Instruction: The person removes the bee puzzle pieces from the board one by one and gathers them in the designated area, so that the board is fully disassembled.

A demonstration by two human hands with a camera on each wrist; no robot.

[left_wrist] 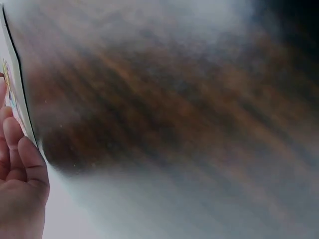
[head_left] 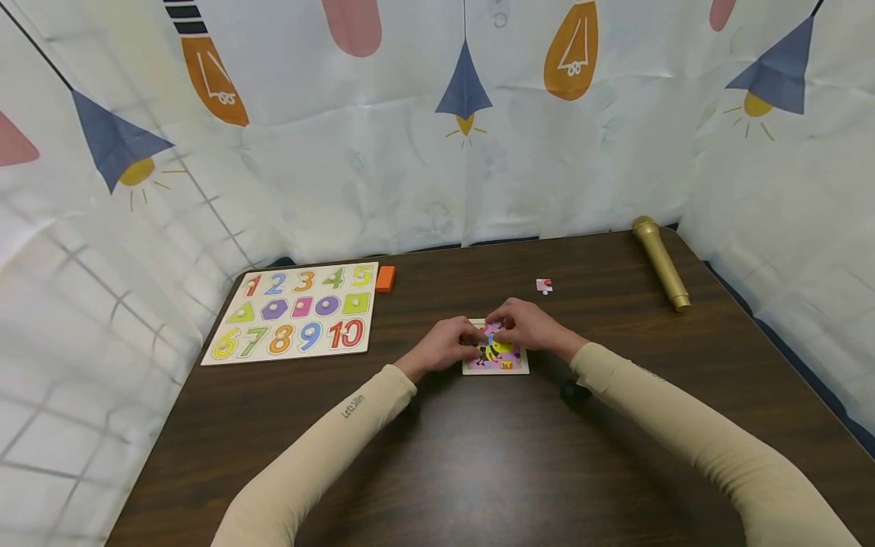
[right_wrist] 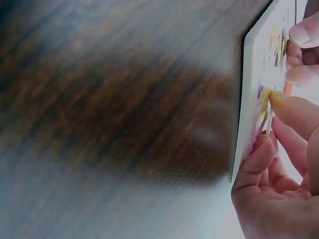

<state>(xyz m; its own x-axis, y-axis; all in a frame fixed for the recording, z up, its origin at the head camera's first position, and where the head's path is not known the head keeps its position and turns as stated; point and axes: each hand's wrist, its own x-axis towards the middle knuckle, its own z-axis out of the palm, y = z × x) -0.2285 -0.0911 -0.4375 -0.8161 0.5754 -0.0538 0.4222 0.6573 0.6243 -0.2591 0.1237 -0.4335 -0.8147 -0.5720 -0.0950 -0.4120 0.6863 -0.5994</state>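
Note:
A small square jigsaw puzzle with a pink picture and a yellow-and-black bee lies in its pale frame at the middle of the table. My right hand is over its upper right part. In the right wrist view, the thumb and fingers of that hand pinch a thin yellow and pink puzzle piece at the board. My left hand rests at the puzzle's left side, fingertips touching its surface, thumb and forefinger apart. The hands cover part of the picture. A loose pink puzzle piece lies beyond the right hand.
To the left lies a number and shape board with coloured pieces in it. An orange block sits by its upper right corner. A gold microphone lies at the back right. A patterned white curtain hangs behind the dark wooden table.

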